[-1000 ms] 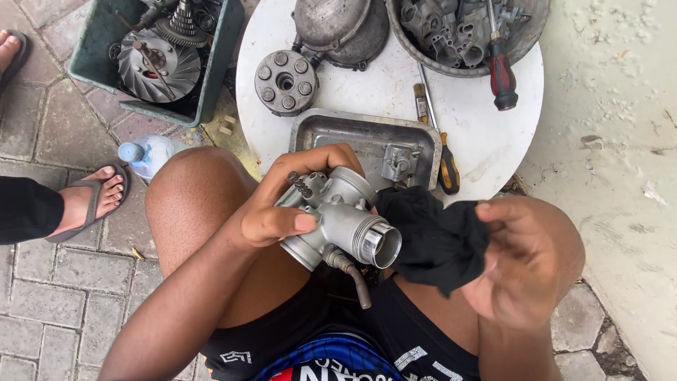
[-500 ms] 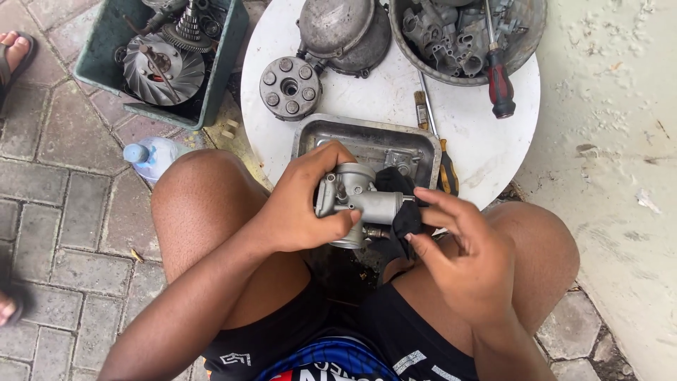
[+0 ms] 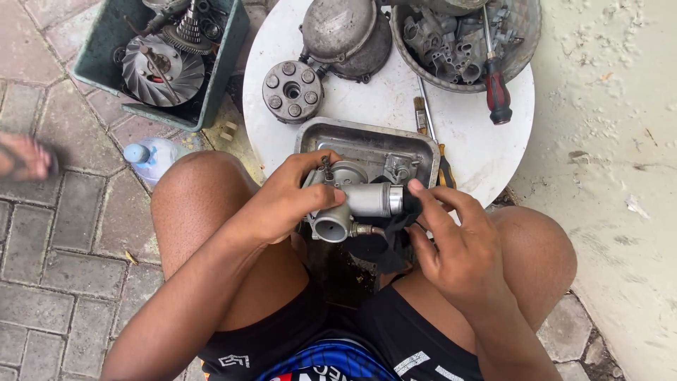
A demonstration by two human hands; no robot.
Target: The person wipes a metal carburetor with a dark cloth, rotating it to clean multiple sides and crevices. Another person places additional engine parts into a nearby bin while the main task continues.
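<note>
Over the round white bench (image 3: 486, 148) and its grey metal tray (image 3: 367, 137), a grey carburettor (image 3: 352, 201) is clamped steady by the left hand (image 3: 285, 201), so its barrel mouth is wiped with a black rag (image 3: 391, 240) pinched in the right hand (image 3: 458, 247).

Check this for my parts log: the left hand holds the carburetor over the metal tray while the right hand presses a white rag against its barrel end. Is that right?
One detail is off: the rag is black, not white. The head view shows the left hand holding the carburetor over the metal tray while the right hand presses the rag against its barrel end.
</note>
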